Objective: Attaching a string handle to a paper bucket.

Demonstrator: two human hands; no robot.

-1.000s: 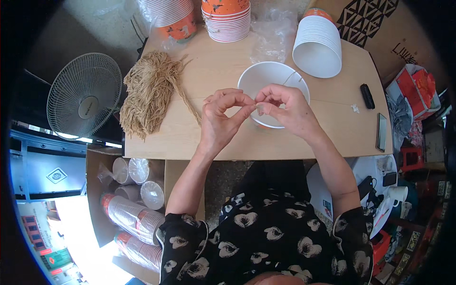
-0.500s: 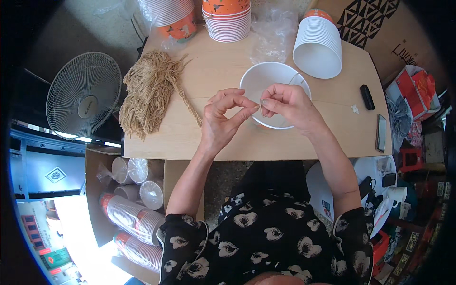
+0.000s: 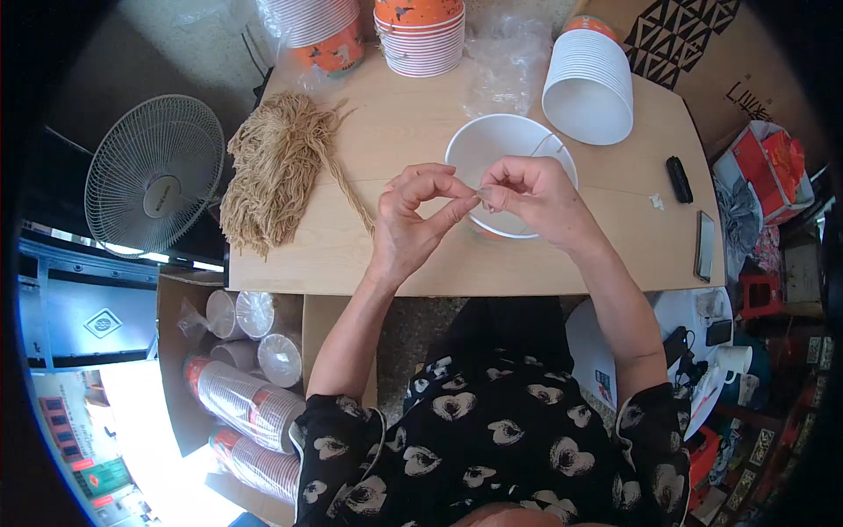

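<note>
Over the near side of a white paper bucket [image 3: 474,140], my left hand [image 3: 413,215] pinches with thumb and forefinger. My right hand [image 3: 540,198] pinches too, its fingertips meeting the left ones. A thin bit of cord seems to be held between them, mostly hidden by the fingers. Another stretch of thin cord [image 3: 542,143] shows at the bucket's right inner wall, above my right hand. To the left lies a thick bundle of tan cord [image 3: 277,171], with a strand trailing toward my left wrist.
Stacked paper buckets [image 3: 420,44] stand at the back; another stack [image 3: 584,92] lies on its side. Clear plastic bags [image 3: 500,75] sit between them. A black object [image 3: 678,179] and a phone [image 3: 704,246] lie right. A fan [image 3: 158,180] and a carton [image 3: 189,395] of wrapped stacks are left.
My fingertips have come closer together, the right thumb and fingers shifting slightly to meet the left. The bucket has moved very slightly to the right.
</note>
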